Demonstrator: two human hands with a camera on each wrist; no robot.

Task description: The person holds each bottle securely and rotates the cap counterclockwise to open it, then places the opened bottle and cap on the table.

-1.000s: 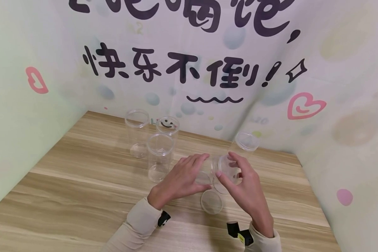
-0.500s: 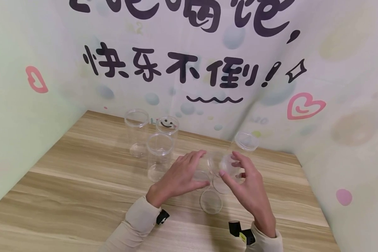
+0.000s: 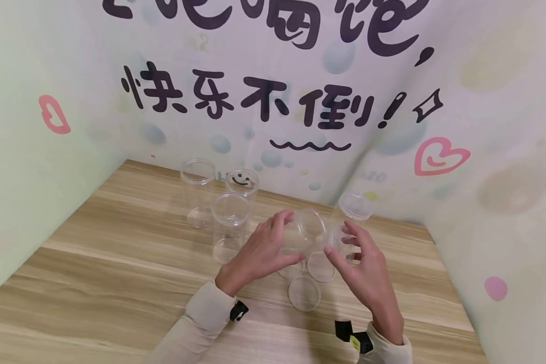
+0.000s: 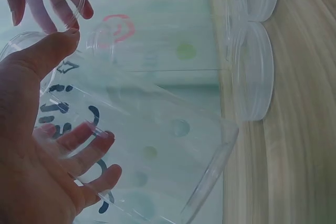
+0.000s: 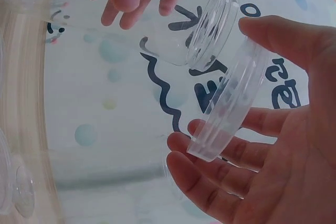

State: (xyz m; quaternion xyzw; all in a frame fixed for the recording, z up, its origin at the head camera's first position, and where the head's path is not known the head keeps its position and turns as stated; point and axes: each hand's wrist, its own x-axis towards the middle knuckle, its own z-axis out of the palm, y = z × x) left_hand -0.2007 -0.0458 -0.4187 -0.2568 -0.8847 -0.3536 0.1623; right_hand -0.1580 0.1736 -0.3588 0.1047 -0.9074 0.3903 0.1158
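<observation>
My left hand (image 3: 261, 250) grips a clear plastic jar (image 4: 173, 140) round its side, thumb on one side and fingers on the other. The jar lies tilted in the air, its round mouth (image 5: 212, 30) facing the right hand. In my right hand (image 3: 366, 268) a clear screw lid (image 5: 228, 103) is held by the edge between thumb and fingers. A small gap separates lid and mouth in the right wrist view. Below the hands, three flat clear lids (image 3: 304, 293) lie close together on the wooden table (image 3: 118, 283).
Three clear jars (image 3: 231, 227) stand upright left of my left hand. Behind my right hand stands another clear jar with a whitish top (image 3: 356, 206). A printed cloth wall (image 3: 236, 131) rises along the table's back edge, with side walls left and right.
The lid and jar mouth, close together a second ago, have moved apart. My right hand has shifted slightly right with the lid, and the jar's mouth has tipped upward.
</observation>
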